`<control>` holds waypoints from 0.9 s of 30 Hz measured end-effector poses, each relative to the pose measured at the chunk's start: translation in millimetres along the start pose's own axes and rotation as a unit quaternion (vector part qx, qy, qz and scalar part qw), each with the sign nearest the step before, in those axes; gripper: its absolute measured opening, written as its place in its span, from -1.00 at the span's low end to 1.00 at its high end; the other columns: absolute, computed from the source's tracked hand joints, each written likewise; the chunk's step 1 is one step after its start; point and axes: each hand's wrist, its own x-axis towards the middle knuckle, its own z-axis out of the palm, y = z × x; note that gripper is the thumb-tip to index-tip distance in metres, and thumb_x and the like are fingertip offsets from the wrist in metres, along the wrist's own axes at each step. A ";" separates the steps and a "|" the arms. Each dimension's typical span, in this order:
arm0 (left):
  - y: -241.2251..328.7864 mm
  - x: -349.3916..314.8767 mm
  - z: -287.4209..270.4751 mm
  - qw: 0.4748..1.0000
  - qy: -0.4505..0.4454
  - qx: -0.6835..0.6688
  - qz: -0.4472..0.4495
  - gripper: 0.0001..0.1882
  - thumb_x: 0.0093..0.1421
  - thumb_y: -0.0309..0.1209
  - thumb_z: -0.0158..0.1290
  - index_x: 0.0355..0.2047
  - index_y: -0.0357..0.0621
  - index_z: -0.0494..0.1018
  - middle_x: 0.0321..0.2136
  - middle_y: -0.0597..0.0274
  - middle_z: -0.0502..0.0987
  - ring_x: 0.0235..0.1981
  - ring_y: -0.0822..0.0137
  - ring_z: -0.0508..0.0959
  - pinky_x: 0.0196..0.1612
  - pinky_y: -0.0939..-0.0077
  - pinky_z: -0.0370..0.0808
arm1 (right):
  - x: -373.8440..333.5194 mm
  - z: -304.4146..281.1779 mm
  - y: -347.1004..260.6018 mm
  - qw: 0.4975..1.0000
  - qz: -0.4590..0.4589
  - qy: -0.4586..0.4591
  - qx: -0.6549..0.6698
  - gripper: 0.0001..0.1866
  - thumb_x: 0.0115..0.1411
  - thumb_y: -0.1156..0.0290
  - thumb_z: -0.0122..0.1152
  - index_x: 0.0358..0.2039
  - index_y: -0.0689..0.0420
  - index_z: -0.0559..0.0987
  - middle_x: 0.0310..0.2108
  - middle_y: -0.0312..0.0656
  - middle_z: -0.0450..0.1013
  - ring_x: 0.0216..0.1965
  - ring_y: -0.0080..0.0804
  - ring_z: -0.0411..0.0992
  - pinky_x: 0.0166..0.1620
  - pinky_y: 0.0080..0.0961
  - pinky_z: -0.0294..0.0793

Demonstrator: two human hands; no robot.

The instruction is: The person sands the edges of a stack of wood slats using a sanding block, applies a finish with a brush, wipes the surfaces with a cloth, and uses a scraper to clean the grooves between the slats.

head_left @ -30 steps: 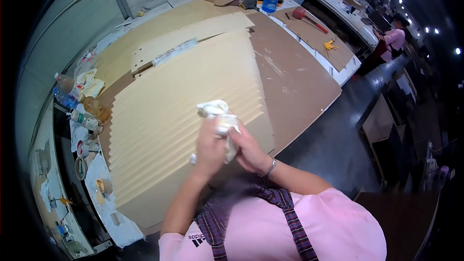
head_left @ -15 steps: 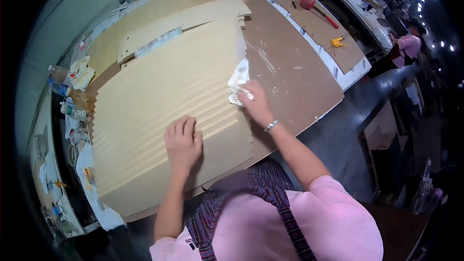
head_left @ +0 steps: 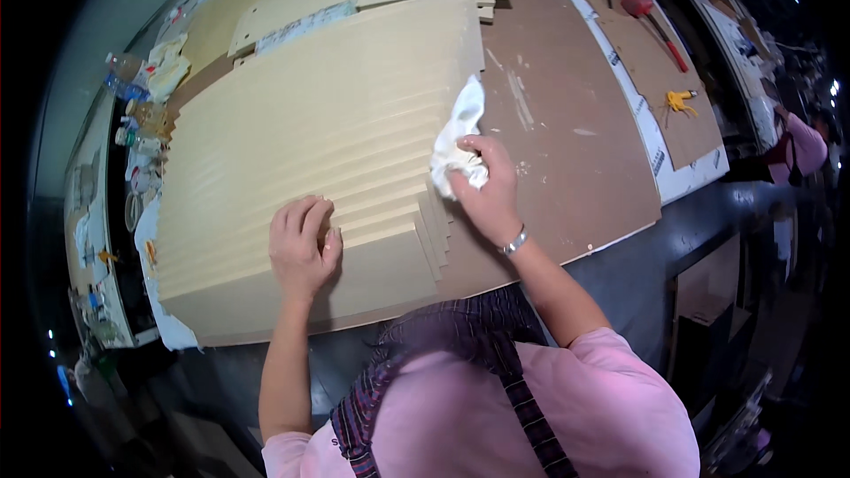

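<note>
Two hands (head_left: 303,243), one white rag (head_left: 460,137), one red-headed mallet (head_left: 651,18).

**Open board to the right, clutter along the left edge**

Right of the fanned stack of pale fibreboard panels (head_left: 310,133), the bare brown hardboard sheet (head_left: 567,159) lies open from centre to the right rim. Farther upper right, a red-headed mallet (head_left: 651,18) and a small yellow clamp (head_left: 680,102) sit on another brown sheet. Bottles and small containers (head_left: 133,115) crowd the bench's left edge. The left hand (head_left: 304,243) presses flat on the stack; the right hand (head_left: 482,186) with a white rag (head_left: 460,133) occupies its right edge.
</note>
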 end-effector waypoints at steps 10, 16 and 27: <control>1.0 0.2 1.4 1.000 -0.004 0.014 -0.010 -0.62 0.02 -0.43 0.14 -0.09 -0.08 0.52 -0.10 0.13 0.55 -0.06 0.04 0.53 -0.02 0.21 0.51 | -43.5 4.9 -22.3 0.986 -0.113 -0.124 -0.007 -0.69 -0.17 0.49 0.39 -0.33 0.11 0.58 -0.31 -0.16 0.41 -0.21 -0.08 0.37 -0.14 -0.23 0.38; -2.5 -1.0 1.9 1.000 0.010 0.006 0.006 -0.65 0.03 -0.41 0.15 -0.11 -0.06 0.52 -0.12 0.17 0.55 -0.09 0.06 0.53 -0.03 0.19 0.50 | -62.1 15.0 -28.4 0.998 -0.028 -0.041 -0.032 -0.72 -0.12 0.50 0.34 -0.31 0.17 0.59 -0.37 -0.12 0.42 -0.25 -0.07 0.39 -0.17 -0.20 0.39; -7.5 -5.4 2.0 1.000 0.019 0.005 0.006 -0.64 0.03 -0.34 0.16 -0.11 -0.07 0.50 -0.13 0.17 0.53 -0.10 0.05 0.50 0.00 0.17 0.47 | -64.9 -3.5 -32.1 0.979 -0.006 0.051 -0.195 -0.82 -0.14 0.51 0.34 -0.45 0.16 0.56 -0.37 -0.10 0.44 -0.24 -0.05 0.38 -0.18 -0.15 0.40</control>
